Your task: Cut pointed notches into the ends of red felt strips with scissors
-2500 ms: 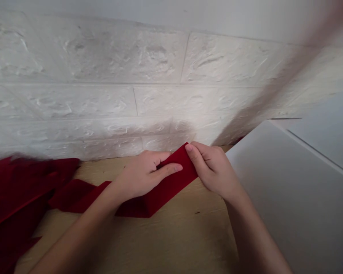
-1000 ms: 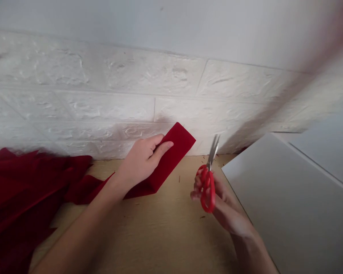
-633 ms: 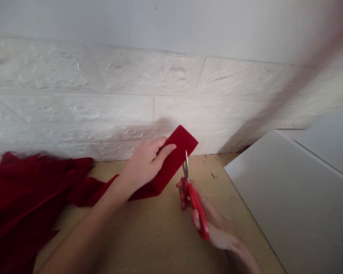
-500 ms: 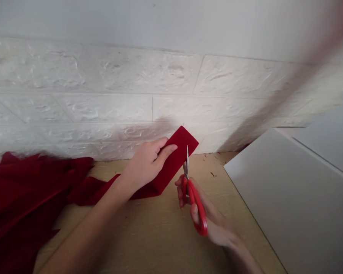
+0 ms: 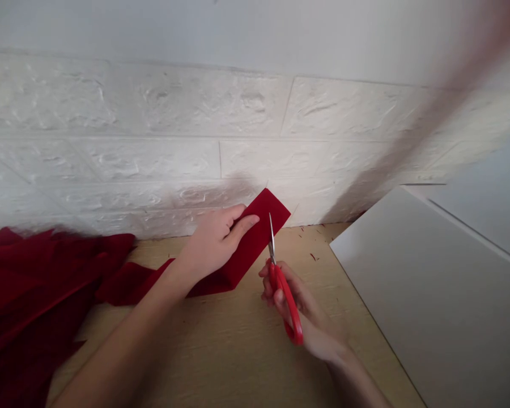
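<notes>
My left hand pinches a folded dark red fabric strip near its upper end, thumb on top. The strip's squared end points up and right, and its lower part trails left along the table. In my right hand is a pair of red-handled scissors, gripped by the handles. One blade lies over the face of the strip, close to its right edge; the other blade is mostly hidden by the cloth. The handles look closer together than the width of my palm.
A heap of dark red fabric lies at the left on the wooden table. Red scraps are scattered by the white brick-patterned wall. A white panel stands at the right.
The scissors' blades and handles have come closer together, with one blade over the strip. Everything in view has shifted slightly left.
</notes>
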### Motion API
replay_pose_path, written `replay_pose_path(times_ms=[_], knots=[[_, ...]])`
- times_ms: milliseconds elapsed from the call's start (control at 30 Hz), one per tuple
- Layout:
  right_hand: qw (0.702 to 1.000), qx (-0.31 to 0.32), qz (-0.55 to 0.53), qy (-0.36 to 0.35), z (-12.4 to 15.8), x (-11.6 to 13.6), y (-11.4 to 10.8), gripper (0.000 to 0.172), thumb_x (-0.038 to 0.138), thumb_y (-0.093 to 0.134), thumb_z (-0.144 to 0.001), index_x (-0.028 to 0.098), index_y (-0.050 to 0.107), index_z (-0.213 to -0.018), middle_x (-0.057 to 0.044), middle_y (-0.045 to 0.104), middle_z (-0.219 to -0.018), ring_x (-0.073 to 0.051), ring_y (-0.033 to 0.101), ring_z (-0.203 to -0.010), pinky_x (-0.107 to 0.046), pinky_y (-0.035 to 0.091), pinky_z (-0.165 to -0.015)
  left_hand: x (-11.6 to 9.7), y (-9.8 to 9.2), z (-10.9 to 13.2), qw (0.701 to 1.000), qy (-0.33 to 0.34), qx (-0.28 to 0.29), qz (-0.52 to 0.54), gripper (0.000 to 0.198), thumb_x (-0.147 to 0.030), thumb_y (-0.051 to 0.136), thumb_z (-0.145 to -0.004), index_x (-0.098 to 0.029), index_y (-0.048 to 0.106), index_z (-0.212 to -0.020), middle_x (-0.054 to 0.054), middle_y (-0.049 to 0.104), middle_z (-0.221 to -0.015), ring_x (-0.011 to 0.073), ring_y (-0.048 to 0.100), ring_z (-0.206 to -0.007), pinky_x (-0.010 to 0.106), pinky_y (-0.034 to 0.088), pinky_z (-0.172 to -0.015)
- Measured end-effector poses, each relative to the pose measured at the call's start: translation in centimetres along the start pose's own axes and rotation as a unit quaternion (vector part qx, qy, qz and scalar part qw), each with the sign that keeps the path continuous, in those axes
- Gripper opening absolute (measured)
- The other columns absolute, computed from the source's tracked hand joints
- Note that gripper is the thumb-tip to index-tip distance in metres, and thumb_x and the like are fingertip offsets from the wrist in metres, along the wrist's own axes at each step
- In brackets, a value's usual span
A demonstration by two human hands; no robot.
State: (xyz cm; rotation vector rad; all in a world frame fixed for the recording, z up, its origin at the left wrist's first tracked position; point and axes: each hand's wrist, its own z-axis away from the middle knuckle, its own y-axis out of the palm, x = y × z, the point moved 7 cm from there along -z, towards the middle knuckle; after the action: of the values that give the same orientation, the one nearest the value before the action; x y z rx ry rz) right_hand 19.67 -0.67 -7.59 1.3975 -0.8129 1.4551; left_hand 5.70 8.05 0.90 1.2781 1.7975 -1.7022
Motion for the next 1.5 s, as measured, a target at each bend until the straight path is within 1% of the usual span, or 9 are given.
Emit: replay_pose_path(times_ms=[133,400,567,733,967,1100,1233,1367,1500], knots=[[1.0,0.004,-0.015,-0.004,0.0,0.0,0.1,0.052,0.072,0.06,-0.086,0.025,0.05,-0.105,0.002,0.039,-0.079,-0.013,0.035,-0.07,-0.027,0.028,-0.057,0.1,0.0,0.0,1.0,-0.009,0.004,0.001,0.04,-0.048,0.042,-0.098,-0.019,0.044,-0.069,-0.004,0.048,-0.059,0.0108,0.042,-0.054,0.028,0.031,-0.056],[1.0,0.001,-0.02,0.002,0.0,0.1,0.1,0.051,0.072,0.061,-0.086,0.025,0.049,-0.103,0.002,0.04,-0.08,-0.013,0.035,-0.07,-0.025,0.028,-0.056,0.4,0.1,-0.2,1.0,-0.017,0.012,0.002,0.041,-0.049,0.042,-0.097,-0.019,0.046,-0.07,-0.003,0.049,-0.059,0.0111,0.042,-0.054,0.027,0.031,-0.055],[1.0,0.006,-0.025,0.005,0.0,-0.1,-0.1,0.05,0.07,0.061,-0.087,0.025,0.049,-0.104,0.002,0.039,-0.08,-0.012,0.034,-0.07,-0.025,0.029,-0.056,0.7,0.1,-0.1,0.999,-0.03,0.014,0.011,0.039,-0.05,0.043,-0.097,-0.019,0.051,-0.074,-0.003,0.049,-0.06,0.0111,0.042,-0.054,0.027,0.03,-0.054],[1.0,0.002,-0.023,-0.002,0.0,0.0,-0.1,0.05,0.071,0.06,-0.087,0.024,0.048,-0.102,0.002,0.041,-0.081,-0.012,0.035,-0.07,-0.024,0.029,-0.056,0.8,0.3,-0.2,0.999,-0.026,0.02,0.015,0.04,-0.05,0.043,-0.097,-0.019,0.048,-0.072,-0.004,0.048,-0.06,0.0104,0.042,-0.054,0.026,0.031,-0.053],[1.0,-0.017,-0.006,-0.005,-0.2,0.0,-0.3,0.05,0.069,0.061,-0.088,0.022,0.05,-0.1,0.003,0.042,-0.076,-0.012,0.037,-0.068,-0.025,0.031,-0.055,0.8,0.5,-0.1,0.999,-0.032,0.024,0.012,0.04,-0.05,0.043,-0.097,-0.019,0.055,-0.076,-0.002,0.052,-0.061,0.0115,0.044,-0.054,0.026,0.031,-0.052],[1.0,-0.006,-0.007,-0.014,-0.2,-0.2,-0.5,0.048,0.067,0.061,-0.089,0.021,0.051,-0.098,0.004,0.042,-0.073,-0.011,0.036,-0.065,-0.025,0.03,-0.054,0.9,0.5,-0.1,0.999,-0.039,0.032,0.02,0.04,-0.051,0.042,-0.097,-0.018,0.057,-0.079,-0.002,0.054,-0.062,0.0115,0.045,-0.053,0.026,0.031,-0.052],[1.0,0.003,-0.009,-0.026,-0.4,-0.4,-0.7,0.047,0.065,0.062,-0.09,0.02,0.052,-0.099,0.005,0.043,-0.071,-0.009,0.036,-0.061,-0.024,0.03,-0.053,0.9,0.4,-0.2,0.998,-0.04,0.037,0.026,0.04,-0.051,0.042,-0.097,-0.019,0.055,-0.078,-0.003,0.053,-0.062,0.0114,0.045,-0.053,0.026,0.032,-0.052],[1.0,-0.004,-0.012,-0.012,-0.5,-0.7,-0.8,0.049,0.067,0.063,-0.088,0.02,0.053,-0.099,0.006,0.043,-0.069,-0.008,0.037,-0.056,-0.024,0.033,-0.052,0.9,0.3,-0.2,0.999,-0.036,0.034,0.022,0.04,-0.049,0.043,-0.097,-0.019,0.049,-0.072,-0.003,0.048,-0.06,0.0103,0.042,-0.053,0.026,0.03,-0.052],[1.0,-0.016,-0.002,0.0,-0.5,-0.3,-0.7,0.053,0.071,0.063,-0.085,0.02,0.053,-0.097,0.004,0.045,-0.07,-0.01,0.04,-0.059,-0.025,0.035,-0.053,1.0,0.4,-0.2,0.998,-0.043,0.044,0.027,0.04,-0.05,0.042,-0.098,-0.019,0.051,-0.075,-0.003,0.05,-0.061,0.0107,0.043,-0.053,0.026,0.031,-0.052]])
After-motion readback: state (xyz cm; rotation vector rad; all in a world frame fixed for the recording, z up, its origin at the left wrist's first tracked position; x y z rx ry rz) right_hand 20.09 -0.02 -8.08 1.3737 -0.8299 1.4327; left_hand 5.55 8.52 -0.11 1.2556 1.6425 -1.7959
